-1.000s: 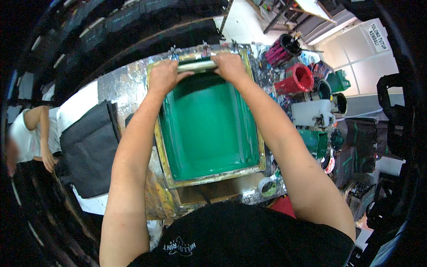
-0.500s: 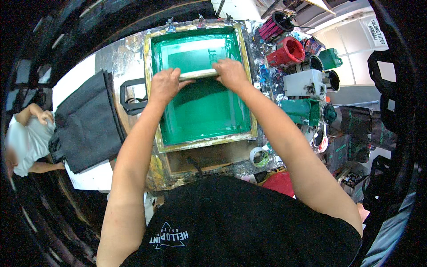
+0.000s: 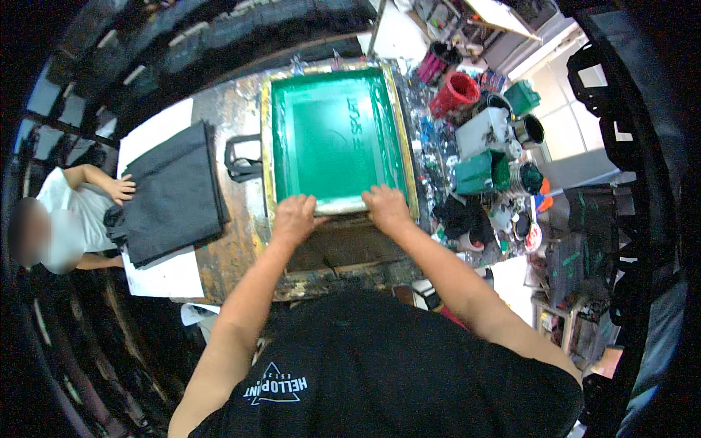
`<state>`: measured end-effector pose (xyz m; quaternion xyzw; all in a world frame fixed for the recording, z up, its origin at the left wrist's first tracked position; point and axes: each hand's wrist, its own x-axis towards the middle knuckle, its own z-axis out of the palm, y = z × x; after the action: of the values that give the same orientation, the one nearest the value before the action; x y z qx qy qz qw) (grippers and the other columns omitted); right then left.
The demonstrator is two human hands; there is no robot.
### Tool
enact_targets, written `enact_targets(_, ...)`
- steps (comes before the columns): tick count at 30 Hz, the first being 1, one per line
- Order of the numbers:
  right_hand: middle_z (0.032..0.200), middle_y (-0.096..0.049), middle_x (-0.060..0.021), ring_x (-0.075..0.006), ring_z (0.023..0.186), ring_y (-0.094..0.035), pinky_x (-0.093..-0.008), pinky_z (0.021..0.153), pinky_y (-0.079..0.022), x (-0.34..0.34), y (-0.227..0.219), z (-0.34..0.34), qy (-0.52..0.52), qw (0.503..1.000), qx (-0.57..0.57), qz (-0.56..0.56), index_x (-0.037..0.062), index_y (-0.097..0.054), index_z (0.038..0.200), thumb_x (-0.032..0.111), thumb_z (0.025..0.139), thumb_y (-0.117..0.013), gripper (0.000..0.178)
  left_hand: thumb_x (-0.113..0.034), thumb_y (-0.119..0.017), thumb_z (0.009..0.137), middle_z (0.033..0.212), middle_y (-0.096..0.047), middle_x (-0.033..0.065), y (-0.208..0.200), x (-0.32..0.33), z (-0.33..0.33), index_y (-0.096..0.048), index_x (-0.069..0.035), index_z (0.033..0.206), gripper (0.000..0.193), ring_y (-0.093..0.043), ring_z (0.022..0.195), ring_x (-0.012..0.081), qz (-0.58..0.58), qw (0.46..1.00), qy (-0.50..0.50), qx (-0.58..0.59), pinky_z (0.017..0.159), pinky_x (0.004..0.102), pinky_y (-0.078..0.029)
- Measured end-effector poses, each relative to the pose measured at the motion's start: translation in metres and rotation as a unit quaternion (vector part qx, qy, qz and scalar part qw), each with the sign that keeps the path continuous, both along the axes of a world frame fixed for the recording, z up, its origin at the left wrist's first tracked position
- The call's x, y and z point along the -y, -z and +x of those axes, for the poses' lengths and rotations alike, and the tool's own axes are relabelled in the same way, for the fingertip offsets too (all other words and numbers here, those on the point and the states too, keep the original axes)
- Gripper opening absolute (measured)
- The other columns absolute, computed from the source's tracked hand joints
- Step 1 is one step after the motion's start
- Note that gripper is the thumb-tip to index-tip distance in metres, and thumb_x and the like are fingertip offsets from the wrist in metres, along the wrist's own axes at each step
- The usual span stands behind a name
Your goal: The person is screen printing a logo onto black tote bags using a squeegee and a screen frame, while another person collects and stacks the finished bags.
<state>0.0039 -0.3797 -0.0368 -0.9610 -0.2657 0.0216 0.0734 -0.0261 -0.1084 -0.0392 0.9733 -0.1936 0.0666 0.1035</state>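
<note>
Both my hands grip a squeegee (image 3: pixel 342 207) with a pale bar, at the near end of a screen printing frame (image 3: pixel 268 139). My left hand (image 3: pixel 296 217) is closed round its left end, and my right hand (image 3: pixel 387 209) round its right end. Green ink coats the mesh (image 3: pixel 321 146) inside the yellowed frame, and dark lettering shows through toward the right. The squeegee's blade is hidden from view. From under the frame's left side a black bag handle (image 3: pixel 244 159) sticks out onto the table.
Black fabric bags (image 3: pixel 175 193) lie stacked on white board at the left, where another person's hand (image 3: pixel 120 190) touches them. Along the right stand a red bucket (image 3: pixel 456 95), a white jug (image 3: pixel 482 131) and a green container (image 3: pixel 478 174). Clamps (image 3: pixel 297 64) sit at the frame's far end.
My hands have drawn the squeegee toward me from the far part of the mesh to its near end. The view has shifted, and the other person's hand now lies on the bags.
</note>
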Motion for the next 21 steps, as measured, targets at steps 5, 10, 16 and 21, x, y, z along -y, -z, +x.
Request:
enact_targets(5,0.099,-0.067,-0.0098,-0.0298,0.096,-0.068,-0.0448,0.074,-0.056,0.001,-0.003,0.014,0.0,1.0,-0.024,-0.019,0.0122,-0.067,0.101,0.024,0.07,-0.087,0.038,-0.064,-0.076,0.078,0.084,-0.068,0.0117,-0.009,0.004,0.018,-0.067,-0.008,0.086,0.058,-0.069,0.083,0.0314,0.015,0.999,-0.012,-0.031,0.075,0.0439,-0.056)
enact_targets(10,0.108,-0.064,-0.0109,-0.0311,0.091,-0.069,-0.0457,0.072,-0.056,-0.001,-0.027,0.018,-0.036,0.999,-0.014,0.005,0.0153,-0.059,0.129,0.038,0.08,-0.082,0.058,-0.079,-0.067,0.078,0.114,-0.063,0.0131,-0.035,-0.007,0.004,-0.061,-0.006,0.132,0.091,-0.058,0.112,0.031,-0.029,0.998,-0.044,0.039,0.1,0.0457,-0.043)
enact_targets(16,0.118,-0.061,-0.01,-0.0288,0.104,-0.064,-0.0525,0.09,-0.048,0.009,-0.02,0.01,-0.12,0.991,0.053,0.018,0.0165,-0.058,0.137,0.038,0.091,-0.072,0.053,-0.076,-0.078,0.07,0.127,-0.054,0.016,0.017,-0.064,-0.076,-0.056,-0.004,0.135,0.1,-0.046,0.122,0.0374,-0.014,0.971,-0.239,-0.003,0.104,0.0492,-0.036)
enact_targets(21,0.114,-0.063,-0.0072,-0.028,0.109,-0.058,-0.057,0.097,-0.036,-0.02,-0.023,-0.016,-0.065,0.997,0.028,0.017,0.017,-0.059,0.137,0.032,0.092,-0.071,0.049,-0.064,-0.086,0.066,0.118,-0.053,0.0135,0.041,-0.077,-0.078,-0.068,-0.006,0.115,0.078,-0.046,0.115,0.0366,-0.107,0.956,-0.259,-0.086,0.1,0.0512,-0.036)
